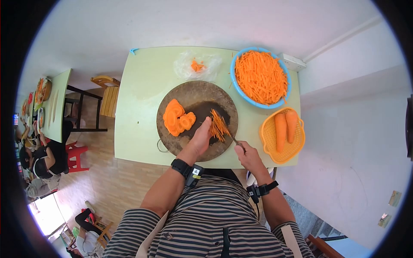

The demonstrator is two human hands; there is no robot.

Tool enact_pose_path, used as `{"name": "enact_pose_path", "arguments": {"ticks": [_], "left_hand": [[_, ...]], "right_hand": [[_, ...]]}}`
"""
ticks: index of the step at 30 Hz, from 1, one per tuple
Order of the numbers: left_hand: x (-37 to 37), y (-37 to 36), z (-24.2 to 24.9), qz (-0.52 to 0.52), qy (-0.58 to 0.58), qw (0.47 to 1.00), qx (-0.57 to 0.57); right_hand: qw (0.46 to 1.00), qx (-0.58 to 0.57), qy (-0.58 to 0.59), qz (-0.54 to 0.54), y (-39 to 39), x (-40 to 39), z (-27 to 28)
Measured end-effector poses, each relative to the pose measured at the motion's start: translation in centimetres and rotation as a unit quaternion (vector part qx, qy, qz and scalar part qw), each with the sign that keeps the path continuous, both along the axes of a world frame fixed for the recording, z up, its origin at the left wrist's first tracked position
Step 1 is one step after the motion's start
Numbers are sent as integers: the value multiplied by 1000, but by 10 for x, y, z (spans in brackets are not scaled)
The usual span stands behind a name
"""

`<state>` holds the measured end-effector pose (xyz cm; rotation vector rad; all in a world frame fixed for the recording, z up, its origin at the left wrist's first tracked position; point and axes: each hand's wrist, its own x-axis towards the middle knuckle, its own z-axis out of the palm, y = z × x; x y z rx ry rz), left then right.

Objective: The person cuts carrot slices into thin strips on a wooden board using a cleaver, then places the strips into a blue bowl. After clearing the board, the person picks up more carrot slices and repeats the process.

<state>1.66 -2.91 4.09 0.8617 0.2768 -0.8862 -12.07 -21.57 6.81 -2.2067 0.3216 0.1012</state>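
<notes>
My right hand is closed round the handle of a knife, whose blade runs up and left, mostly covered by carrot strips. Against the left side of these strips is my left hand, its fingers stretched out and partly hidden from above. Both hands work at the right part of a round, dark chopping board. On the board's left side lies a heap of carrot slices, some of them ring-shaped.
A blue basin heaped with carrot shreds stands back right. Below it, a yellow basket holds two whole carrots. A plastic bag with carrot bits lies behind the board on the pale green table. Other people sit far left.
</notes>
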Motion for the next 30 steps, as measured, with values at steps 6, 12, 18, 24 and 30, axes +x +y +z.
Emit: {"name": "enact_pose_path", "arguments": {"ticks": [6,12,18,24,30], "left_hand": [[-12,9,-52,10,-180,953,245],[-7,9,-29,-36,-293,876,381],[-13,-5,-32,9,-339,849,405],[-21,-1,-44,99,-366,885,269],[-21,13,-17,-23,-406,816,410]], "right_hand": [[953,209,159,-153,-12,7,20],[998,-29,40,-49,-5,3,5],[1000,22,17,-5,1,-1,7],[885,381,203,-175,-20,1,10],[816,468,248,-232,-38,-19,-25]]}}
